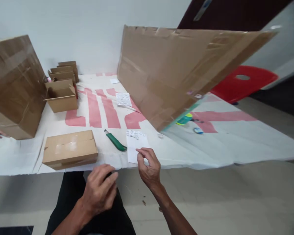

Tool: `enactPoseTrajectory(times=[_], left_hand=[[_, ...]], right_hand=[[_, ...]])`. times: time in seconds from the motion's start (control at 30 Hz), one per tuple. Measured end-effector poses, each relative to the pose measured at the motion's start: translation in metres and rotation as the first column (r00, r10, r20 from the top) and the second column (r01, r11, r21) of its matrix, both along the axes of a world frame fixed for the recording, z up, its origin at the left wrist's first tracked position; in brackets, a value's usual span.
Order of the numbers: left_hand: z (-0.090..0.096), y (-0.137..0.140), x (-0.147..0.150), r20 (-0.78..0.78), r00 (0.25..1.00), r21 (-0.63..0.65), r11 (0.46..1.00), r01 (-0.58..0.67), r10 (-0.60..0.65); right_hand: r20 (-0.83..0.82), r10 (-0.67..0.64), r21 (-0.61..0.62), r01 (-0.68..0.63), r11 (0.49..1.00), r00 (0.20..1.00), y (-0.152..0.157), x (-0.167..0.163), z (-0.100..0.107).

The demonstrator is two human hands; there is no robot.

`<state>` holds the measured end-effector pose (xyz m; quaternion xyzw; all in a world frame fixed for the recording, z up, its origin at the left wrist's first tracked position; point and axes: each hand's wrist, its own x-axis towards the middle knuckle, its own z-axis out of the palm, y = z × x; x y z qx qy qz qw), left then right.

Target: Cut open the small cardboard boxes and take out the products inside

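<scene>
My right hand [149, 166] is over the lower edge of a white paper sheet [137, 143], its thumb and fingers drawn together in a pinch. Whatever those fingertips may hold is too small to make out. Small printed marks or stickers show along the top of the sheet. In front of the table edge, above my lap, my left hand [100, 188] is closed with curled fingers; its contents, if any, are hidden. A green utility knife [115, 142] lies left of the sheet. Beside it is a closed cardboard box [70, 148] with clear tape on top.
A large carton [17, 88] stands at the left. Several open small boxes [62, 98] line up behind it. A big tilted carton [176, 71] fills the right, with a tape roll [185, 119] and a small round item [198, 130] near it. A red chair [245, 81] stands beyond.
</scene>
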<state>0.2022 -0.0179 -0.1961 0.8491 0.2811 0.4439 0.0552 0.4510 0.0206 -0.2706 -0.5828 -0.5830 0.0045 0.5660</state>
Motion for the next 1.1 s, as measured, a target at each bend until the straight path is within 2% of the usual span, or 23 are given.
enactPoseTrajectory(times=[0.07,0.1,0.2,0.23,0.27,0.3,0.37,0.4,0.47,0.53,0.6,0.7,0.8,0.9,1.1], left_hand=[[0.024,-0.015,-0.038,0.044,0.983,0.039,0.983,-0.181,0.179],[0.033,-0.019,-0.059,0.055,0.953,0.058,0.952,-0.302,0.299],[0.046,-0.019,-0.122,0.146,0.797,0.123,0.789,-0.602,0.586],[0.046,-0.014,-0.142,0.170,0.748,0.078,0.748,-0.660,0.642],[0.043,-0.007,-0.160,0.182,0.719,-0.030,0.735,-0.678,0.671],[0.040,0.001,-0.175,0.214,0.706,-0.184,0.738,-0.649,0.675],[0.030,0.021,-0.197,0.252,0.736,-0.488,0.739,-0.465,0.629],[0.025,0.031,-0.204,0.268,0.764,-0.590,0.727,-0.351,0.586],[0.016,0.049,-0.211,0.297,0.832,-0.694,0.704,-0.149,0.468],[0.008,0.064,-0.213,0.325,0.875,-0.725,0.688,-0.013,0.359],[0.000,0.075,-0.213,0.356,0.889,-0.728,0.682,0.070,0.288],[-0.008,0.082,-0.213,0.408,0.882,-0.711,0.688,0.145,0.237],[-0.014,0.080,-0.214,0.439,0.868,-0.705,0.688,0.174,0.230],[-0.015,0.073,-0.213,0.442,0.869,-0.700,0.691,0.180,0.222],[-0.007,0.061,-0.209,0.386,0.895,-0.706,0.696,0.129,0.225]], right_hand=[[0.001,0.094,-0.031,-0.094,0.995,0.996,0.002,-0.019,0.008],[0.000,0.140,-0.048,-0.140,0.989,0.990,0.004,-0.028,0.012],[-0.003,0.270,-0.097,-0.269,0.958,0.963,0.009,-0.054,0.025],[-0.006,0.308,-0.106,-0.307,0.946,0.951,0.011,-0.062,0.028],[-0.010,0.346,-0.111,-0.345,0.932,0.938,0.012,-0.070,0.031],[-0.012,0.385,-0.112,-0.384,0.917,0.923,0.013,-0.077,0.033],[-0.009,0.452,-0.109,-0.451,0.886,0.892,0.015,-0.088,0.034],[0.000,0.472,-0.113,-0.469,0.876,0.882,0.017,-0.090,0.034],[0.046,0.460,-0.139,-0.451,0.882,0.887,0.022,-0.089,0.030],[0.142,0.387,-0.186,-0.359,0.914,0.911,0.029,-0.077,0.022],[0.275,0.306,-0.248,-0.241,0.938,0.911,0.036,-0.059,0.010],[0.439,0.273,-0.342,-0.121,0.932,0.856,0.045,-0.031,-0.008],[0.524,0.288,-0.406,-0.062,0.912,0.802,0.052,-0.015,-0.021],[0.567,0.286,-0.436,-0.013,0.900,0.773,0.061,-0.013,-0.029],[0.565,0.258,-0.440,0.022,0.898,0.784,0.073,-0.028,-0.032]])
